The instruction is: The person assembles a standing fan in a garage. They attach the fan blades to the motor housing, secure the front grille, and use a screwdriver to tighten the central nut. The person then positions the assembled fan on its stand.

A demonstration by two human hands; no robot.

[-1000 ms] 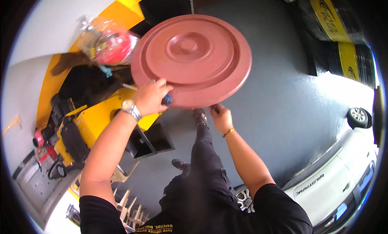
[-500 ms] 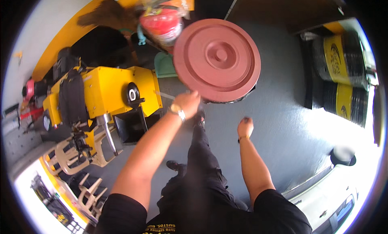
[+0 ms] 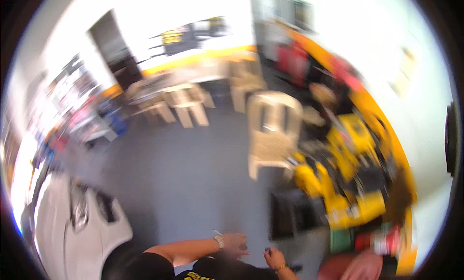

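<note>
You have turned from the red-brown lid (image 3: 366, 269), now blurred and cut off at the lower edge. Your left hand (image 3: 235, 243) and right hand (image 3: 274, 258) are near each other but apart; blur leaves their grip unclear. Grey floor (image 3: 179, 173) lies ahead, between white car (image 3: 79, 236) and yellow machine (image 3: 360, 210); beyond, a beige chair (image 3: 271, 142) stands before the yellow-banded wall (image 3: 208, 57).
</note>
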